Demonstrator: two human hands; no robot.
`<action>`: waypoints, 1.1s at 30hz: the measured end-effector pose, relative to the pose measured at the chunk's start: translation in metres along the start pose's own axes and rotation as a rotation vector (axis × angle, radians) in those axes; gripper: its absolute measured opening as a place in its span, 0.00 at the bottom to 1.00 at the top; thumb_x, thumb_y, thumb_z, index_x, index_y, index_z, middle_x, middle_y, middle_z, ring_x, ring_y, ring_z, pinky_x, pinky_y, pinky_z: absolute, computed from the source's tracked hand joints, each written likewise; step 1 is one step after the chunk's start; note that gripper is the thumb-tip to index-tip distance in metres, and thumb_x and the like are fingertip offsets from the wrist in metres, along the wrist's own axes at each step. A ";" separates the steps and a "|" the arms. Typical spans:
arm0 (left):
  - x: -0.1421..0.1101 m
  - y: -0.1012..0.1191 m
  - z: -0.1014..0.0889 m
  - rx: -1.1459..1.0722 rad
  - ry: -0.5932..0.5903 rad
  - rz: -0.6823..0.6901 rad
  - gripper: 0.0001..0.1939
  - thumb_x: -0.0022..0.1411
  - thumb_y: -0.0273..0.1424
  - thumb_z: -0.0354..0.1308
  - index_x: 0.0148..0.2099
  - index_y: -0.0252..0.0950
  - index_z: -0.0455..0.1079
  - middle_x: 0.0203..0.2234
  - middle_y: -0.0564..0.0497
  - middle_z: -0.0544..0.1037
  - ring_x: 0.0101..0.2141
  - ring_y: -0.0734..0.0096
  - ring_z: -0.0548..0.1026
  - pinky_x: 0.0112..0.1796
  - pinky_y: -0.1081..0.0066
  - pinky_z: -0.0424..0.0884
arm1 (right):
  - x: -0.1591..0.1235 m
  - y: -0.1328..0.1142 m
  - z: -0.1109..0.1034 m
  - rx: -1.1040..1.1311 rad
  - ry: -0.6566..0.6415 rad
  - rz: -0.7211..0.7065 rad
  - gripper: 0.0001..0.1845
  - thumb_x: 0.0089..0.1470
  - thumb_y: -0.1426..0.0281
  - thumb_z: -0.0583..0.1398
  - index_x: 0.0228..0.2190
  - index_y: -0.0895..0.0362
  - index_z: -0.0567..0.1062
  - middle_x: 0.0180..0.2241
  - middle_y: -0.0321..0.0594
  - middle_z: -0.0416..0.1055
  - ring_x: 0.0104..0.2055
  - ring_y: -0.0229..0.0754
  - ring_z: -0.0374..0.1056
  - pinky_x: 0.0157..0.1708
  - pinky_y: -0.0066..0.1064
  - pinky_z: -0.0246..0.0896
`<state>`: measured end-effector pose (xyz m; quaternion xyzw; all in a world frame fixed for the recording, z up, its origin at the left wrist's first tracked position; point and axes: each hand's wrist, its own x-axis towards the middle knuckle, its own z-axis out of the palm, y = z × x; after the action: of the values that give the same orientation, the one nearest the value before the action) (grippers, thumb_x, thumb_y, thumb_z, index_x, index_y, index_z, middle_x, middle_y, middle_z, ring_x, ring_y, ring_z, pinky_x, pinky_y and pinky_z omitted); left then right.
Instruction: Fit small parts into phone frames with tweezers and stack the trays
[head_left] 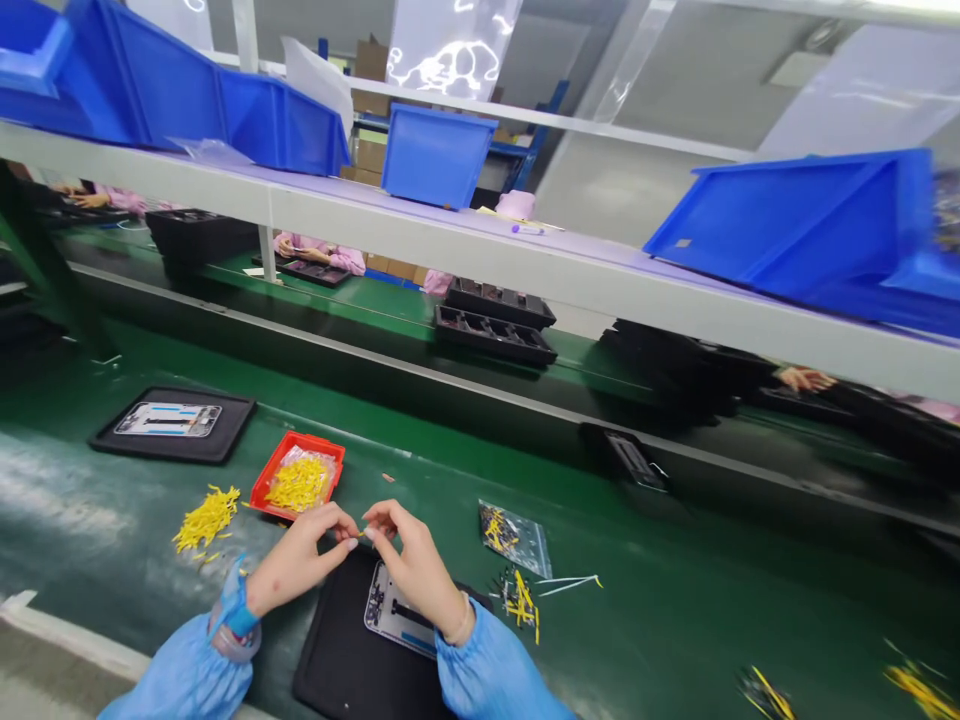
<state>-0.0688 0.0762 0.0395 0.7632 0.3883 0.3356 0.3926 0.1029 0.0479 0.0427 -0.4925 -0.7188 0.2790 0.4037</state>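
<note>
My left hand [304, 558] and my right hand [414, 562] meet fingertip to fingertip, both closed in a pinch. Between them shows a tiny yellow strip [361, 533], mostly covered by the fingers. Beneath my right hand, a phone frame [401, 622] with a dark ribbon and blue strips lies on a black tray [349, 645]; hand and wrist hide part of it. Just beyond my left hand stands a red box [339, 468] with a bag of yellow strips [300, 482] inside. Left of that, more yellow strips form a loose pile [206, 520].
Right of my hands lie a clear zip bag [529, 545], tweezers [568, 583] and black and yellow scraps [520, 600]. A second phone frame [169, 420] rests on a black tray [225, 430] at left. A white shelf [450, 240] with blue bins [435, 155] crosses above; co-workers' hands show behind.
</note>
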 end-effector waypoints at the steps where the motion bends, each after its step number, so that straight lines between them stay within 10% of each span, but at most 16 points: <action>1: 0.000 0.000 0.000 -0.009 0.009 -0.001 0.07 0.55 0.33 0.53 0.30 0.38 0.70 0.24 0.52 0.73 0.27 0.68 0.71 0.32 0.70 0.69 | 0.000 0.000 0.002 -0.033 0.035 -0.021 0.06 0.55 0.77 0.54 0.34 0.55 0.69 0.31 0.38 0.70 0.31 0.39 0.68 0.32 0.29 0.64; 10: -0.005 -0.001 0.002 0.000 0.117 -0.044 0.08 0.56 0.34 0.51 0.30 0.38 0.69 0.25 0.51 0.74 0.27 0.67 0.72 0.31 0.69 0.69 | -0.003 -0.009 0.015 -0.565 0.118 -0.220 0.07 0.55 0.76 0.56 0.32 0.55 0.73 0.36 0.43 0.69 0.32 0.43 0.64 0.31 0.34 0.58; 19: -0.016 -0.005 -0.003 0.002 0.284 -0.096 0.09 0.55 0.36 0.54 0.29 0.39 0.72 0.24 0.50 0.74 0.26 0.66 0.71 0.31 0.68 0.70 | 0.019 -0.009 0.013 -0.597 0.111 -0.328 0.08 0.55 0.77 0.55 0.30 0.56 0.73 0.35 0.42 0.70 0.33 0.42 0.63 0.33 0.34 0.55; 24: -0.029 -0.016 -0.005 -0.227 0.541 -0.261 0.14 0.47 0.43 0.62 0.27 0.37 0.74 0.26 0.49 0.75 0.26 0.66 0.72 0.30 0.68 0.71 | 0.063 -0.012 0.024 -0.594 0.083 -0.296 0.06 0.55 0.75 0.58 0.30 0.57 0.75 0.34 0.42 0.70 0.34 0.43 0.63 0.33 0.35 0.55; 33: -0.045 -0.009 -0.012 -0.545 0.620 -0.542 0.26 0.34 0.50 0.69 0.29 0.35 0.71 0.25 0.50 0.77 0.31 0.60 0.77 0.37 0.66 0.73 | 0.096 -0.012 0.050 -0.600 -0.050 -0.236 0.08 0.54 0.79 0.57 0.37 0.57 0.73 0.37 0.44 0.71 0.37 0.45 0.65 0.36 0.36 0.55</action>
<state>-0.1030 0.0451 0.0276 0.3686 0.5694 0.5220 0.5171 0.0365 0.1327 0.0558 -0.4958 -0.8307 0.0182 0.2523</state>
